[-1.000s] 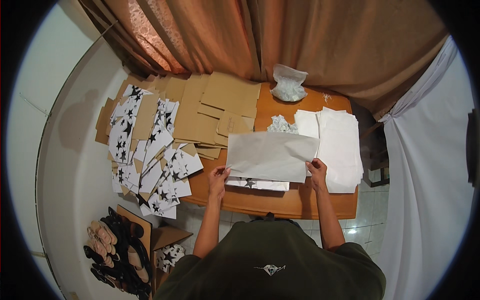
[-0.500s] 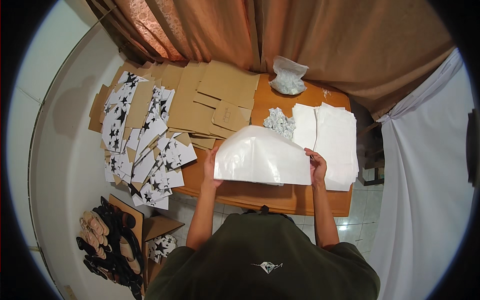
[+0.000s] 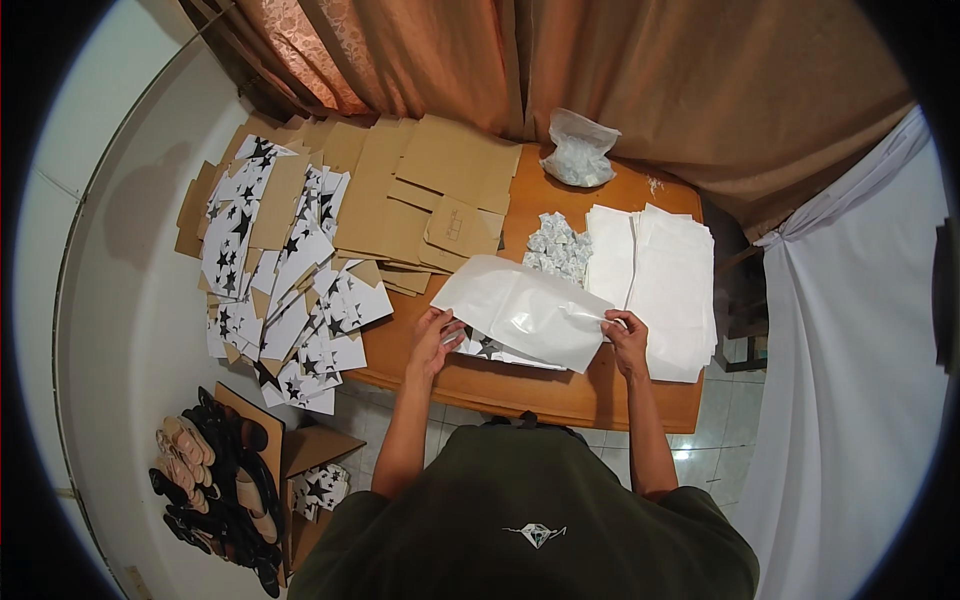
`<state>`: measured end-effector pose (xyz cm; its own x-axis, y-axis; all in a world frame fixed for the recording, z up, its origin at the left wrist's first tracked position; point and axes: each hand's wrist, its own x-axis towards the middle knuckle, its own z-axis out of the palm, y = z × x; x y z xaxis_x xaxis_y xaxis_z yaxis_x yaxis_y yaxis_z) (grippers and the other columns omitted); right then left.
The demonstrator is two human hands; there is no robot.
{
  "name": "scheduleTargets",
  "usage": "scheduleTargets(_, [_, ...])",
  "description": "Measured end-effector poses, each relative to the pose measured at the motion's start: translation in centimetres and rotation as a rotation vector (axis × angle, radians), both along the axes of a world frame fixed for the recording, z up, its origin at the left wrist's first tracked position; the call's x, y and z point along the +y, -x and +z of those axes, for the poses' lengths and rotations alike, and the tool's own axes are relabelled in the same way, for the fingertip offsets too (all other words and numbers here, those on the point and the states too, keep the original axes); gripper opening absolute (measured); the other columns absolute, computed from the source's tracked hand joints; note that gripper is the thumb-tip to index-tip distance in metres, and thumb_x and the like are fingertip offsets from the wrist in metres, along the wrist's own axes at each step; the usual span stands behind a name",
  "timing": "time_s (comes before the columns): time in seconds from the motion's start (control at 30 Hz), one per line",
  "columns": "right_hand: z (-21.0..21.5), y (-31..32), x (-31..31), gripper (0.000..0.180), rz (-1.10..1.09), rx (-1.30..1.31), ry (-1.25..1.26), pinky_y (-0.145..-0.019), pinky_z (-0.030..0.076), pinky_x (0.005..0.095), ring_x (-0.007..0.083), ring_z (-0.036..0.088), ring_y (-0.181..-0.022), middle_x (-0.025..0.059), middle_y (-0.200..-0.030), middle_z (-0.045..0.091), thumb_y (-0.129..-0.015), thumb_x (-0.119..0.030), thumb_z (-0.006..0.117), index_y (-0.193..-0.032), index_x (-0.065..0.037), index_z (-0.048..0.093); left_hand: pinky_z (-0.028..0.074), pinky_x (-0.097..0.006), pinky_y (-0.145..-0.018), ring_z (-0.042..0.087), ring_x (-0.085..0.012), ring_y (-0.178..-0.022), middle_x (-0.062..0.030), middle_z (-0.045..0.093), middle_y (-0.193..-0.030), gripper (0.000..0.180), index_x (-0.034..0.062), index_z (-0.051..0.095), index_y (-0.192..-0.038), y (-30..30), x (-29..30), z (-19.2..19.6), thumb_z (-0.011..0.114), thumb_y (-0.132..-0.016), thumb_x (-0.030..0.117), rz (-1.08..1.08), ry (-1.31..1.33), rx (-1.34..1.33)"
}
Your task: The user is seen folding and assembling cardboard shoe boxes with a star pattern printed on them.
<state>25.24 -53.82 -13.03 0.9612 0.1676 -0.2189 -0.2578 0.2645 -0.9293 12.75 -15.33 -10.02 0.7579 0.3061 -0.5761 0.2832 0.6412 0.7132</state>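
white paper sleeve point(image 3: 525, 312) lies flat on the tabletop point(image 3: 520, 385), pinched at its ends between left hand point(image 3: 432, 340) and right hand point(image 3: 626, 335) fingers. a star-printed piece point(image 3: 487, 348) peeks out beneath; probably the bagging step, calling for an opened mouth.

A glossy white plastic bag point(image 3: 528, 312) lay flat and slightly tilted on the near part of the wooden bench point(image 3: 520, 385), pinched at its left and right ends. It partly covered a white, black-starred flat box point(image 3: 487, 349) beneath it.
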Motion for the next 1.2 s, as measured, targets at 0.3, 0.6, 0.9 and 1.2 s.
scheduleTargets(0.3, [0.9, 0.2, -0.1, 0.034, 0.008, 0.041, 0.130, -0.070, 0.051, 0.0233, 0.0084, 0.061, -0.082, 0.0043, -0.104, 0.064, -0.085, 0.009, 0.074, -0.115, 0.000, 0.063, 0.062, -0.037, -0.080, 0.066, -0.0228, -0.093, -0.0081, 0.063, -0.101, 0.011, 0.0071, 0.057, -0.101, 0.3, 0.1, -0.3, 0.063, -0.091, 0.006, 0.092, 0.116, -0.063])
scheduleTargets(0.6, [-1.4, 1.0, 1.2, 0.084, -0.176, 0.453, 0.220, -0.081, 0.060, 0.0402, 0.0280, 0.065, -0.102, 0.0255, -0.132, 0.052, -0.080, 0.006, 0.080, -0.148, -0.003, 0.031, 0.062, -0.037, -0.079, 0.067, -0.0205, -0.091, -0.0053, 0.062, -0.098, 0.024, 0.0078, 0.055, -0.111, 1.5, -0.3, -2.3, 0.066, -0.090, 0.002, 0.022, 0.033, -0.012])
scheduleTargets(0.9, [0.5, 0.6, -1.5, 0.079, -0.060, 0.226, -0.013, -0.092, 0.056, 0.0352, 0.0239, 0.067, -0.105, 0.0200, -0.122, 0.066, -0.086, 0.016, 0.059, -0.154, -0.008, 0.027, 0.054, -0.040, -0.083, 0.066, -0.0183, -0.104, -0.0043, 0.068, -0.112, 0.030, 0.0146, 0.062, -0.119, -1.8, -1.3, 1.0, 0.070, -0.096, 0.030, 0.035, 0.248, -0.035])
scheduleTargets(1.2, [-0.3, -2.3, -11.2, 0.069, -0.253, 0.155, -0.015, -0.086, 0.057, 0.0302, 0.0198, 0.069, -0.102, 0.0152, -0.119, 0.070, -0.087, 0.011, 0.067, -0.147, -0.002, 0.038, 0.054, -0.030, -0.078, 0.067, -0.0137, -0.091, -0.0015, 0.070, -0.106, 0.034, 0.0072, 0.065, -0.125, -10.1, -9.0, 5.1, 0.071, -0.092, 0.014, -0.458, -0.157, 0.124])
